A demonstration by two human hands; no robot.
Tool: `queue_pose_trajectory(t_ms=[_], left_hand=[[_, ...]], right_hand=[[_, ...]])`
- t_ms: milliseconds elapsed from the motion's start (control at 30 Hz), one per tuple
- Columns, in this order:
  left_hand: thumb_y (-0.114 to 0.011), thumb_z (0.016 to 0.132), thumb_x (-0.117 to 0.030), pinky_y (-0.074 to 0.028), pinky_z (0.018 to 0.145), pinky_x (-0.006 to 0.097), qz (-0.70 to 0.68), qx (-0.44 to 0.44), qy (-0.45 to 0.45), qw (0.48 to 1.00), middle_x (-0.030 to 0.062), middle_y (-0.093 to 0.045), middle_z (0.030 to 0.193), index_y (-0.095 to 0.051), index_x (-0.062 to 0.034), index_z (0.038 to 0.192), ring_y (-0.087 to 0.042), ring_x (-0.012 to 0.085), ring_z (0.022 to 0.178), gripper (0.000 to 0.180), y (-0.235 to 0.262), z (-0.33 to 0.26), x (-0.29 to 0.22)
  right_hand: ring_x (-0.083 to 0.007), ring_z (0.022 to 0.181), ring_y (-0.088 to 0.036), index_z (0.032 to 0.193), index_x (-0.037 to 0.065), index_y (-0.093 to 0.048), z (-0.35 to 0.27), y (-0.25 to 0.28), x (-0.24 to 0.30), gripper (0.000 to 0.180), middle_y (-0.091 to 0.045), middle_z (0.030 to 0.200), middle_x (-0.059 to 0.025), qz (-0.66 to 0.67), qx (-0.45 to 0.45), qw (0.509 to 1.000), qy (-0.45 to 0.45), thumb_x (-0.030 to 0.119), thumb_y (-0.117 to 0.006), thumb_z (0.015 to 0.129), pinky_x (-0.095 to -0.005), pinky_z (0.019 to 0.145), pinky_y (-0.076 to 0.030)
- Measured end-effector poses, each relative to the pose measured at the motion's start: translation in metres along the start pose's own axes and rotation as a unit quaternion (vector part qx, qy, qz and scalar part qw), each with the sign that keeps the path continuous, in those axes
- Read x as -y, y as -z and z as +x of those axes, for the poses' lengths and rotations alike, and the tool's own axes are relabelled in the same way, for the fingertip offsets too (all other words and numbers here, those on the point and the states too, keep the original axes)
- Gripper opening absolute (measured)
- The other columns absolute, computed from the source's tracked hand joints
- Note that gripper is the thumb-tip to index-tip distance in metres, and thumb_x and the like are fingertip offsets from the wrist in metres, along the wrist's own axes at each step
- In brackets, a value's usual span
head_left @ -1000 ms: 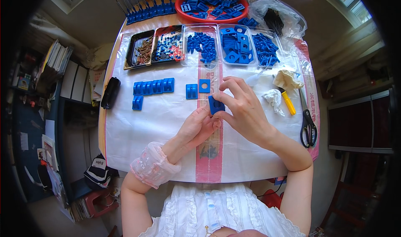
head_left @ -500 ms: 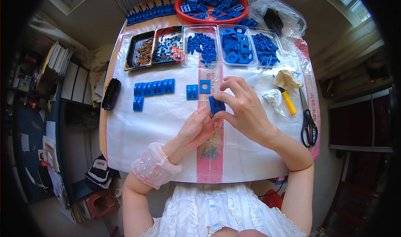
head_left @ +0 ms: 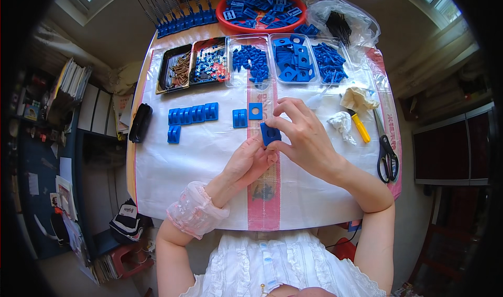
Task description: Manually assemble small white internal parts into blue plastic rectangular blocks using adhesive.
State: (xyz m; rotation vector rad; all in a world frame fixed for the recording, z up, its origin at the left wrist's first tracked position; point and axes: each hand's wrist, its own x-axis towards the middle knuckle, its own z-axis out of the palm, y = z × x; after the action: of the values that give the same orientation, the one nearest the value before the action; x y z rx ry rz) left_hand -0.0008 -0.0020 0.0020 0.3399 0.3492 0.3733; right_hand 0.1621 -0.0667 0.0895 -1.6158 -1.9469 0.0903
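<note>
Over the middle of the table, a blue square plate with a round hole [head_left: 271, 133] is gripped between both hands. My left hand [head_left: 250, 158] pinches its left and lower side, the fingers curled beneath. From the right, my right hand [head_left: 304, 137] holds it by thumb and fingertips at its edges. Just beyond the hands lie a flat blue plate with a hole [head_left: 255, 111] and a blue ridged block [head_left: 240, 118]. Further left stands a row of several blue ridged blocks [head_left: 194, 113], with a single block [head_left: 174, 134] below it.
Trays of brown screws [head_left: 181, 69], small nuts [head_left: 209, 61] and blue parts [head_left: 293, 61] line the back, before a red basin [head_left: 225, 15]. At right are crumpled tissue [head_left: 343, 124], a yellow-handled tool [head_left: 360, 127] and black scissors [head_left: 386, 158]. A black case [head_left: 140, 123] lies left.
The view has shifted very slightly. Both hands keep the same hold on the blue plate, and nothing on the table has visibly moved.
</note>
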Motion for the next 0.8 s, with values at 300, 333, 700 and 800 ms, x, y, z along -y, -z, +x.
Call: queue_pose_trajectory(t_ms=[300, 333, 700, 800], left_hand=[[-0.05, 0.103, -0.03, -0.049, 0.08, 0.028, -0.001, 0.011, 0.001, 1.0, 0.0009, -0.058, 0.111, -0.05, -0.0124, 0.127, -0.056, 0.01, 0.094, 0.03, 0.0013, -0.0001, -0.0004], [-0.05, 0.103, -0.03, -0.049, 0.08, 0.028, -0.001, 0.01, 0.001, 1.0, 0.0009, -0.058, 0.11, -0.05, -0.0123, 0.127, -0.056, 0.01, 0.093, 0.03, 0.0017, 0.0001, -0.0002], [-0.051, 0.102, -0.03, -0.049, 0.079, 0.027, 0.008, -0.012, 0.005, 1.0, 0.0006, -0.059, 0.108, -0.05, -0.0121, 0.126, -0.056, 0.0097, 0.09, 0.03, -0.0017, -0.0004, -0.0001], [-0.05, 0.103, -0.03, -0.048, 0.079, 0.027, 0.017, -0.001, 0.001, 1.0, 0.0005, -0.059, 0.108, -0.05, -0.0125, 0.127, -0.056, 0.0097, 0.091, 0.03, 0.0003, 0.0, 0.0]], right_hand=[[-0.0275, 0.11, -0.051, 0.097, 0.002, -0.068, 0.0011, 0.0022, -0.002, 0.033, -0.056, 0.105, -0.0103, 0.024, 0.006, 1.0, -0.007, 0.008, -0.077, 0.066, -0.0382, 0.092, -0.046], [-0.0275, 0.11, -0.052, 0.097, 0.002, -0.068, 0.0011, 0.0025, -0.0026, 0.034, -0.056, 0.105, -0.0103, 0.028, 0.009, 1.0, -0.009, 0.008, -0.077, 0.066, -0.0381, 0.092, -0.046], [-0.0273, 0.109, -0.052, 0.097, 0.002, -0.068, 0.0004, 0.002, -0.0046, 0.033, -0.056, 0.106, -0.0106, 0.033, 0.013, 0.999, -0.01, 0.009, -0.077, 0.066, -0.0378, 0.091, -0.046], [-0.0272, 0.109, -0.052, 0.097, 0.002, -0.068, 0.0008, 0.0023, -0.0042, 0.033, -0.056, 0.106, -0.0107, 0.033, 0.016, 0.999, -0.007, 0.009, -0.077, 0.066, -0.0378, 0.091, -0.046]])
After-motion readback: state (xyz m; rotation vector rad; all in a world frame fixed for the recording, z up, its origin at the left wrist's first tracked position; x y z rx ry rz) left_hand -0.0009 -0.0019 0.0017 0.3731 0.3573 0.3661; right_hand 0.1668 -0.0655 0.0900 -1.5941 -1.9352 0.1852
